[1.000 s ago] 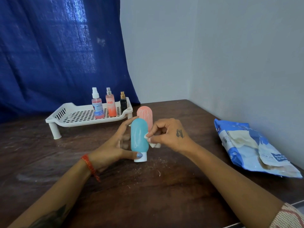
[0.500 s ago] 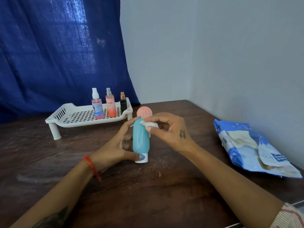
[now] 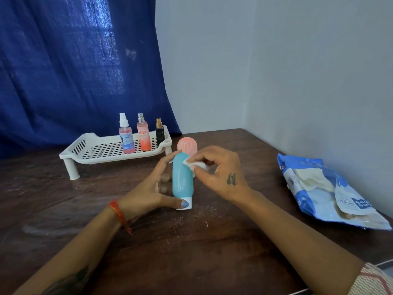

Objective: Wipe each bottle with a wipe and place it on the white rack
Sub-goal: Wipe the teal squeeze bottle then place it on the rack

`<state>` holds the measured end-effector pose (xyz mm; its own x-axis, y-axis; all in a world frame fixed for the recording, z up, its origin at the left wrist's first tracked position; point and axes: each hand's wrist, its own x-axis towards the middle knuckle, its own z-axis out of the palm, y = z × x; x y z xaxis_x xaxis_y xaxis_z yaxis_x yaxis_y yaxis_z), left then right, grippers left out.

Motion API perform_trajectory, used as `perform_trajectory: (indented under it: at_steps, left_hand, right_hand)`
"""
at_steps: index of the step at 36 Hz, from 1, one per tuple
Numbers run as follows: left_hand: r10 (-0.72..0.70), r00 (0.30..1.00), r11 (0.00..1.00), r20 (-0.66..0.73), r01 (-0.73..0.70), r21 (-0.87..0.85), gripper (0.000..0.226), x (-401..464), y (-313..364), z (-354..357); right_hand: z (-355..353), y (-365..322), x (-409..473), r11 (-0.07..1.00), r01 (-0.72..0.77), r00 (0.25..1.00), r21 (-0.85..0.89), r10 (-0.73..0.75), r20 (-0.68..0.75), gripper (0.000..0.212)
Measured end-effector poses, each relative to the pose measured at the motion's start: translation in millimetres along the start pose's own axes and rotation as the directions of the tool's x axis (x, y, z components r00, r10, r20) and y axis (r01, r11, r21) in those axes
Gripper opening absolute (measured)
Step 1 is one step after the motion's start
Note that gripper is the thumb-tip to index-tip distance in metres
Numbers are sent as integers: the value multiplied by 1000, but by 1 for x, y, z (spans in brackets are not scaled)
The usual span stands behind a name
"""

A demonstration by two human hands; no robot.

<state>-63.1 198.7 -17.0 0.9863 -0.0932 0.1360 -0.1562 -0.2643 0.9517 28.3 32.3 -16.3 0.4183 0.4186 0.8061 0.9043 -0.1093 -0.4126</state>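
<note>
1. Bottles are being cleaned one at a time in the head view: the teal bottle point(image 3: 181, 176) is standing cap-down on the counter point(image 3: 191, 252), the left hand point(image 3: 148, 194) gripping it with thumb at the cap.
2. Right hand point(image 3: 219, 173) fingers point(image 3: 192, 160) are pinching a wipe point(image 3: 196, 165) against the bottle's upper side, so wiping looks underway.
3. Next is probably carrying it to the white rack point(image 3: 102, 151), where three spray bottles point(image 3: 141, 135) are crowding the right end; the left part is sitting open.
4. A pink bottle point(image 3: 188, 146) is waiting just behind, and the wipe pack point(image 3: 323, 192) is lying well apart by the wall.
</note>
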Motion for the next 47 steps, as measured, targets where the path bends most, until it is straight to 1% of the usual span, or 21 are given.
perform_trajectory:
  at_steps: [1,3,11,14,20,24,28,31,33,36,38,42,45,47]
  left_hand:
    - [2,1000,1000,2,-2,5,105,0,0,0]
    - [14,1000,1000,10,-14,11,106,0,-1,0]
    - [20,1000,1000,-2,-20,25,103,-1,0,1]
    - [17,1000,999,8,-17,27,104,-1,-1,1]
    - [19,1000,999,-4,-19,37,102,0,-1,3]
    - [25,1000,999,-7,-25,24,104,0,-1,2]
    - [23,1000,1000,-2,-23,1,105,0,-2,1]
    - [16,1000,1000,0,-16,-1,104,0,-1,1]
    - [14,1000,1000,-6,-14,13,104,0,0,1]
    - [6,1000,1000,-15,-5,29,106,0,-2,0]
    - [3,1000,1000,-20,-3,31,107,0,-2,-1]
    - [12,1000,1000,-15,-11,24,109,0,-3,0]
    - [28,1000,999,-12,-28,24,107,0,-2,0]
    - [23,1000,1000,-13,-23,16,107,0,-2,0]
  right_hand:
    - [1,0,0,1000,17,1000,-17,-17,-24,26]
    - [3,-1,0,999,40,999,-21,-41,-16,31]
    - [3,-2,0,994,111,992,23,-112,64,20]
    - [2,-1,0,994,100,993,40,-102,53,17]
    - [5,1,-1,996,84,996,-42,-85,-25,20]
    - [9,-3,-1,985,154,988,-83,-153,12,23]
    - [9,-8,-1,975,203,978,-89,-199,55,17]
    - [6,-9,-1,984,171,984,-50,-167,62,20]
    - [5,-6,-1,988,149,988,-40,-147,35,20]
    - [6,-1,-2,988,131,991,-80,-132,-17,17]
    - [8,0,-2,984,136,990,-119,-140,-27,15]
    - [13,-5,-2,967,202,979,-153,-205,-8,20]
    - [12,-8,-2,951,270,963,-154,-266,40,19]
    - [10,-9,-2,947,283,959,-150,-275,74,16]
